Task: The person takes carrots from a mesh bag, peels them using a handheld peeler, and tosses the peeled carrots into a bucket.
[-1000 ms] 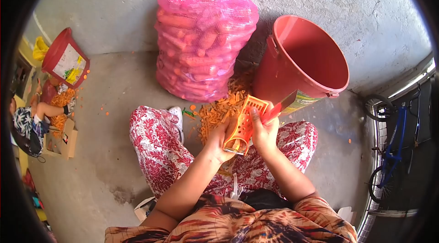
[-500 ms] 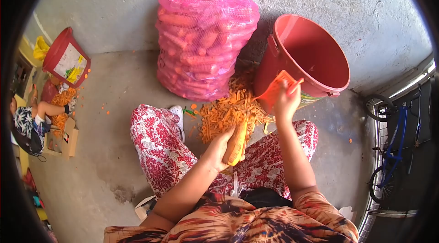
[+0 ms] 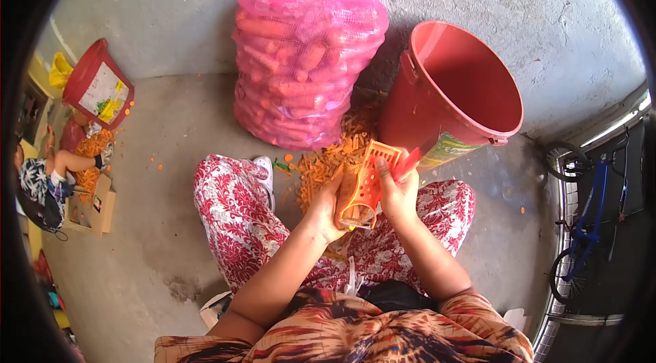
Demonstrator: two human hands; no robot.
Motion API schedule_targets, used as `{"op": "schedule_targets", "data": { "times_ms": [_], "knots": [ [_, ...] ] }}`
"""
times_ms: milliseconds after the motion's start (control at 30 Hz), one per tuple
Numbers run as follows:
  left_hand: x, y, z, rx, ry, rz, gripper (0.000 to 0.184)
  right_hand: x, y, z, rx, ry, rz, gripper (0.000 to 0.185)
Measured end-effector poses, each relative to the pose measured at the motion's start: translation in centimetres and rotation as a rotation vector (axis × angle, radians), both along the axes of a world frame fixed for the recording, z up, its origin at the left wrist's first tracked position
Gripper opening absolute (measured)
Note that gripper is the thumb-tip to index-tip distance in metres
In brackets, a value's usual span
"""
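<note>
Above my lap, my left hand (image 3: 324, 211) is closed around a carrot (image 3: 347, 184), most of which is covered by the tool over it. My right hand (image 3: 400, 196) grips an orange plastic peeler (image 3: 370, 178) with a perforated, grater-like face and a red handle. The peeler lies along the carrot, its wide blade end near the carrot's lower end. Beneath and beyond my hands, a heap of orange carrot peelings (image 3: 320, 175) covers the floor between my knees.
A pink mesh sack of carrots (image 3: 301, 62) stands against the wall. Beside it a big red bucket (image 3: 417, 107) tilts toward me. Far left are another person (image 3: 46, 182), a second red bucket (image 3: 80, 83) and a cardboard box (image 3: 102, 204). A blue bicycle (image 3: 589, 230) is at right.
My right hand has brought the peeler down and left from beside the bucket onto the carrot. My left hand still holds the carrot in nearly the same place.
</note>
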State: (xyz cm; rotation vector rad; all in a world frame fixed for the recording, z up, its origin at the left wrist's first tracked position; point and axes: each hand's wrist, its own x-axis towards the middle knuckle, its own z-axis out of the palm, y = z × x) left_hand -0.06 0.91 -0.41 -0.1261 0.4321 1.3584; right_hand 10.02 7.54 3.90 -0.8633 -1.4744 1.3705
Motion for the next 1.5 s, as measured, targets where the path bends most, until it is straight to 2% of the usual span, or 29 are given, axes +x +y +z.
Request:
{"op": "schedule_targets", "data": {
  "times_ms": [167, 267, 300, 367, 467, 500, 600, 633, 667, 733, 800, 933, 1000, 1067, 1233, 1333, 1500],
  "knots": [
    [0.3, 0.3, 0.0, -0.043, 0.036, 0.037, 0.033, -0.1, -0.1, -1.0, 0.005, 0.031, -0.004, 0.011],
    [-0.2, 0.0, -1.5, 0.134, 0.032, -0.076, 0.032, 0.1, -0.1, -1.3, 0.062, -0.032, -0.014, 0.010],
    [0.1, 0.1, -0.9, 0.040, 0.046, -0.046, 0.032, 0.3, -0.1, -1.4, 0.082, -0.072, -0.014, 0.010],
    [0.8, 0.4, 0.6, -0.149, 0.076, 0.014, 0.033, 0.4, 0.6, -2.4, 0.165, -0.113, -0.074, 0.008],
    [0.8, -1.2, -1.6, -0.023, 0.007, -0.216, 0.032, 0.4, 3.2, -2.4, 0.148, -0.097, -0.238, 0.007],
    [1.1, -1.5, -1.2, 0.071, -0.004, -0.249, 0.032, 0.5, 4.5, -3.1, 0.186, -0.119, -0.280, 0.007],
    [0.9, -2.1, 0.3, 0.078, -0.028, -0.245, 0.031, 2.1, 9.2, -5.1, 0.424, -0.227, -0.506, 0.008],
    [0.6, -2.2, 0.2, 0.084, -0.086, -0.227, 0.031, 2.4, 9.4, -3.6, 0.114, -0.092, -0.472, 0.009],
    [0.4, -2.0, -0.1, 0.073, -0.074, -0.196, 0.031, 2.3, 9.1, -2.6, 0.093, 0.042, -0.443, 0.008],
    [0.0, -1.3, -0.4, 0.048, -0.053, -0.137, 0.031, 2.0, 8.1, -1.8, 0.147, 0.055, -0.368, 0.009],
    [-0.2, -1.1, -0.5, 0.028, -0.087, -0.097, 0.032, 1.8, 5.4, -0.4, 0.002, 0.010, -0.207, 0.011],
    [0.2, -0.6, -0.6, 0.069, -0.060, -0.022, 0.031, 0.5, 1.3, 0.7, 0.090, -0.027, -0.029, 0.013],
    [0.3, -0.5, -0.9, 0.077, -0.027, 0.036, 0.032, 0.6, 0.4, 0.5, 0.042, -0.068, 0.048, 0.015],
    [0.3, -0.5, -1.0, 0.037, -0.044, 0.046, 0.035, 0.3, -0.3, 0.1, 0.118, -0.018, 0.039, 0.011],
    [0.6, -0.1, -1.4, -0.074, 0.002, 0.053, 0.036, 0.5, -0.5, -0.2, 0.164, -0.129, 0.054, 0.011],
    [1.2, 0.2, -1.1, -0.133, 0.108, 0.100, 0.035, 0.5, -0.6, -0.4, 0.110, -0.128, 0.021, 0.011],
    [1.6, -1.4, -0.8, -0.091, 0.301, -0.100, 0.039, 0.6, 2.2, -0.5, 0.071, -0.036, -0.165, 0.010]
  ]
}}
